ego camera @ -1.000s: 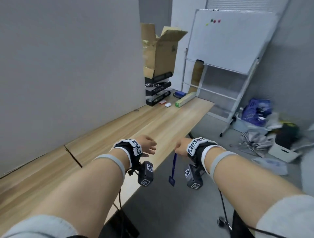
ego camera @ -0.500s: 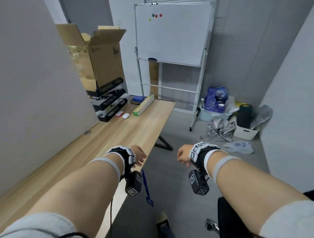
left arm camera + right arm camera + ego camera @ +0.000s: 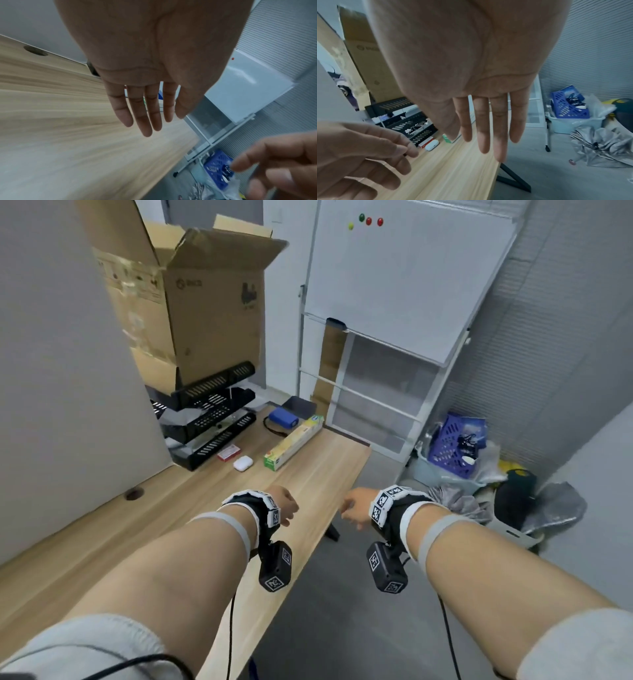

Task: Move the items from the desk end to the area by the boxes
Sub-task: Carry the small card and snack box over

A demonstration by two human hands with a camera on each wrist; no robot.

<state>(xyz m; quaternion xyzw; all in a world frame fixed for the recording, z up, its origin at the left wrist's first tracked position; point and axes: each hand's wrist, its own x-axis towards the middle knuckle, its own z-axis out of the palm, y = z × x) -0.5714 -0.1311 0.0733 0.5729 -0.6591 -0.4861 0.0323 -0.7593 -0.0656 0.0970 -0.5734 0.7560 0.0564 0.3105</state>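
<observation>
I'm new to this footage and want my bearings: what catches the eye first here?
Two bare hands, left hand and right hand, reach forward empty over the near edge of the wooden desk. At the desk's far end an open cardboard box towers over black trays. A whiteboard stands behind.

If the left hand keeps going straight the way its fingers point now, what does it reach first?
Probably the long green-and-yellow box lying near the desk end. The left hand is open, above bare wood, with nothing nearer in that line; the white earbud case sits slightly left. Depth is uncertain.
</observation>
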